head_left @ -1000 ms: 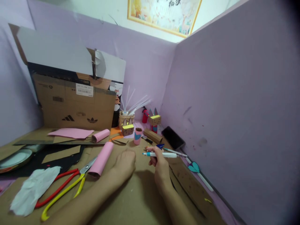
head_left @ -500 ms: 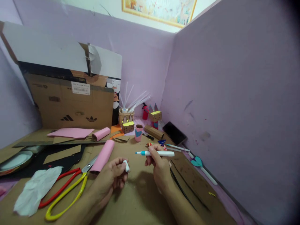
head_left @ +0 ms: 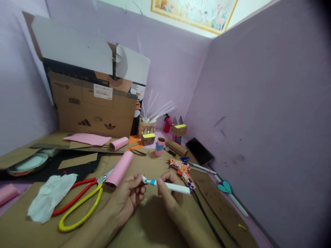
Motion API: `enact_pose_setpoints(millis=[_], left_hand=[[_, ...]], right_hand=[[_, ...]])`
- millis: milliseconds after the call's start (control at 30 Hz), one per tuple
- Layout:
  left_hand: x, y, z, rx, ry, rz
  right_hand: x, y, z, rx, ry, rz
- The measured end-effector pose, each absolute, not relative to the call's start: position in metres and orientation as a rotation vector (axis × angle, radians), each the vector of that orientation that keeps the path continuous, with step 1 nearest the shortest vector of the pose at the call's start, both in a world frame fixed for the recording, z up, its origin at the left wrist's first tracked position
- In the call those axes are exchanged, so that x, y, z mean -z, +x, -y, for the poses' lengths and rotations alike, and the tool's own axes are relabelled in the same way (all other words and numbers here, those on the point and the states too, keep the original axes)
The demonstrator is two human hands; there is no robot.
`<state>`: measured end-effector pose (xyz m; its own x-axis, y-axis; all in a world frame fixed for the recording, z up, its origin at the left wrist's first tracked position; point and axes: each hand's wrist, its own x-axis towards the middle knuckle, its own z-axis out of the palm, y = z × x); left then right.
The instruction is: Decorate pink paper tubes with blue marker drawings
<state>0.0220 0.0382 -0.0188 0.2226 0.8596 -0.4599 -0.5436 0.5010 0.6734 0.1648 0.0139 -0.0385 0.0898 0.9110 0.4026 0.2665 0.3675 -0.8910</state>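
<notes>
My right hand (head_left: pixel 170 193) grips a white-barrelled marker (head_left: pixel 177 187) with a blue band, its blue tip pointing left. Pinched between the thumb and fingertips of my left hand (head_left: pixel 130 193) is a small white piece (head_left: pixel 144 179); its exact kind is hard to make out. The marker's tip meets or nearly meets that piece. Left of my hands lie a pink paper tube (head_left: pixel 120 168) and large scissors (head_left: pixel 95 186) with one red and one yellow handle. Beyond the hands stands a pink cup-like tube (head_left: pixel 159 147) with a blue patch.
A patterned glue gun (head_left: pixel 182 168) with a black cable lies right of my hands. A phone (head_left: pixel 200 151) rests by the wall. Small cardboard cat heads (head_left: pixel 148 138), a straw basket (head_left: pixel 141 127) and a large cardboard box (head_left: pixel 93 106) stand behind. Crumpled tissue (head_left: pixel 51 196) lies left.
My hands have come together, bringing the marker's tip to the white piece. The marker has tilted slightly down to the right. The view has shifted left, uncovering the glue gun.
</notes>
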Motion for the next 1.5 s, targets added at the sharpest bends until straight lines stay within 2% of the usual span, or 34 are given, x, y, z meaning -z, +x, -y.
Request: enact_pose_setpoints(millis=[167,500,1000,1133,1333,1500], left_hand=[[0.025,0.023,-0.038,-1.033,0.483,-0.888],[0.024,0.021,-0.039,-1.054,0.769,-0.912],[0.033,0.027,-0.029,-1.166,0.928,-1.032],[0.030,0.024,-0.031,-1.084,0.943,-0.935],[0.029,0.023,-0.037,-1.149,0.842,-1.011],[0.030,0.019,-0.042,-1.056,1.143,-1.185]], right_hand=[[0.043,0.162,-0.017,-0.728,-1.103,1.400],[0.037,0.162,-0.025,-1.068,-1.093,1.164],[0.051,0.152,-0.025,-1.383,-0.816,0.796],[0.045,0.157,-0.027,-1.363,-0.825,0.873],[0.040,0.169,-0.032,-1.179,-0.881,0.904],[0.040,0.170,-0.035,-1.080,-0.913,0.922]])
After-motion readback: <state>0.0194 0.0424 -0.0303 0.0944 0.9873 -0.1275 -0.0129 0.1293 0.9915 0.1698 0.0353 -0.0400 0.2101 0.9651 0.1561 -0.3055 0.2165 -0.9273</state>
